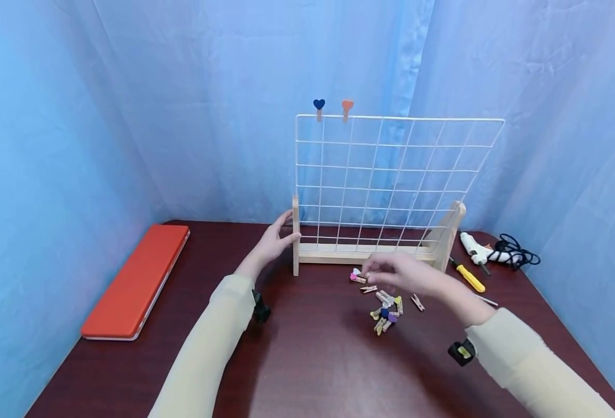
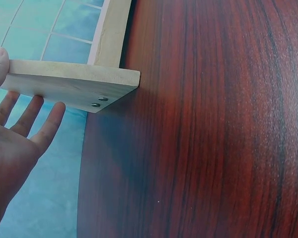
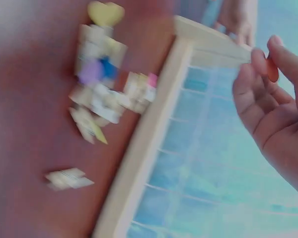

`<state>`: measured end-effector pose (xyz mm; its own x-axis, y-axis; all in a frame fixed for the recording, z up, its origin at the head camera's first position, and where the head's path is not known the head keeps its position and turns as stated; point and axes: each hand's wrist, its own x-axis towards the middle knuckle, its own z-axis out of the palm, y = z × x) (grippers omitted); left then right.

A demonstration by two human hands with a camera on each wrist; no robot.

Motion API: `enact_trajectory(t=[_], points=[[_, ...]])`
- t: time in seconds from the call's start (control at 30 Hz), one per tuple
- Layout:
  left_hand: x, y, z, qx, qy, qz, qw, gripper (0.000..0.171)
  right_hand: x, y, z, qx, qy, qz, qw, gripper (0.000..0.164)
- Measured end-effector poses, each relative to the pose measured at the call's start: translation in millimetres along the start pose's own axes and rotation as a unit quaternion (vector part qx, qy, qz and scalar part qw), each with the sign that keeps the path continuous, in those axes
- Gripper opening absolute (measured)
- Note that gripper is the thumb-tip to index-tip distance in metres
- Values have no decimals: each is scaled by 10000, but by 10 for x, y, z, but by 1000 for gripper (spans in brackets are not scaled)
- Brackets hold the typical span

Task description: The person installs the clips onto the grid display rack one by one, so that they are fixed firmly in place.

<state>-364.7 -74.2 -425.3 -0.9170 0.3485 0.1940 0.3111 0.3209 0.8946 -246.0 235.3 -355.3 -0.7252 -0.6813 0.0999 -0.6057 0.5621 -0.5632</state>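
Note:
A white wire grid (image 1: 386,168) stands in a wooden base (image 1: 445,229), with a dark-blue heart clothespin (image 1: 319,107) and an orange one (image 1: 347,107) on its top wire. My left hand (image 1: 272,241) rests at the base's left side panel (image 2: 74,82), thumb at its front edge and other fingers extended along its outer face. Above a loose pile of small heart clothespins (image 1: 386,313), my right hand (image 1: 398,271) pinches a small orange piece (image 3: 272,70) between thumb and fingertips. It looks like a heart clothespin; fingers hide most of it.
A red flat case (image 1: 140,281) lies at the table's left. On the right are a yellow-handled screwdriver (image 1: 469,278) and a white glue gun (image 1: 477,249) with a coiled black cord (image 1: 516,252). One clothespin (image 1: 418,302) lies apart, right of the pile. Blue curtains enclose the table.

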Motion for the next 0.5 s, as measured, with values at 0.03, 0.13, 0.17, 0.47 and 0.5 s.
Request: enact_trajectory(t=[0.03, 0.13, 0.17, 0.47, 0.5], points=[[3, -2, 4, -1, -1, 10, 10000, 70, 7, -43, -91, -65, 124, 63, 9999, 13], [15, 20, 8, -41, -35, 18, 10000, 70, 44, -160, -384, -644, 640, -16, 9959, 15], [12, 40, 5, -74, -58, 17, 10000, 70, 58, -196, -488, -822, 761, -77, 9937, 17], [-117, 340, -33, -139, -210, -26, 9997, 67, 250, -590, -1305, -880, 1302, 184, 9874, 27], [-126, 354, -34, -122, -208, -18, 9997, 67, 278, -634, -1374, -785, 1418, 276, 9864, 26]])
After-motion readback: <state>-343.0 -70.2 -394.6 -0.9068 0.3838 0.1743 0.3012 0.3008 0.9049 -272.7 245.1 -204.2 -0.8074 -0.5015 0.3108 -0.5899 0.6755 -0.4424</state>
